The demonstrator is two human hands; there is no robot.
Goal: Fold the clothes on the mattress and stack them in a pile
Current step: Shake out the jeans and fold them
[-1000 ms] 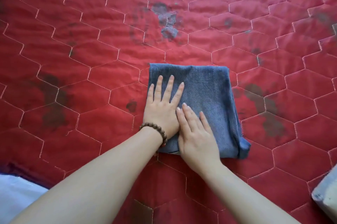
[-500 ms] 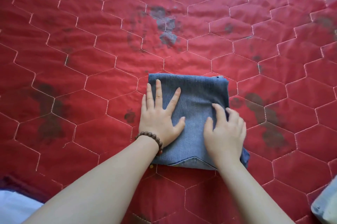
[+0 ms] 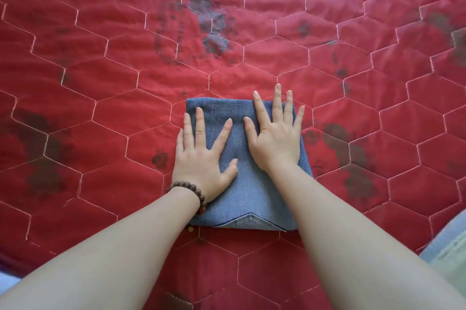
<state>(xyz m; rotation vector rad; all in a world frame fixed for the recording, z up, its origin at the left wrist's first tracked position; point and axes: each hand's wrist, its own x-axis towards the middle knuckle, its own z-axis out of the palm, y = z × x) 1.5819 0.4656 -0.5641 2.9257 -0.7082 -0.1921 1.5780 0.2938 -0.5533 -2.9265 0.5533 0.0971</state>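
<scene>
The folded blue denim garment (image 3: 242,178), a compact rectangle with a pointed pocket flap and small button showing at its near edge, lies flat on the red quilted mattress (image 3: 100,82) with pale hexagon stitching, just ahead of the person. The left hand (image 3: 201,158) rests palm down on the garment's left part, fingers straight and fanned apart, the outer fingers reaching over the left edge onto the mattress; a brown wooden bead bracelet (image 3: 187,190) circles that wrist. The right hand (image 3: 276,138) lies flat on the right part, fingers likewise splayed, the tips passing the far edge of the denim. Neither hand pinches or curls round any cloth; both press on it with flat palms. The step in hand seems to be the smoothing of a finished fold, so this piece looks close to done. The next move probably calls for taking the bundle by its edges without letting the layers slip, then carrying it to wherever the pile is meant to stand. A pale bluish-grey piece of cloth (image 3: 451,246) shows at the lower right corner, well apart from the denim; whether it is the pile or another garment awaiting folding cannot be told.
</scene>
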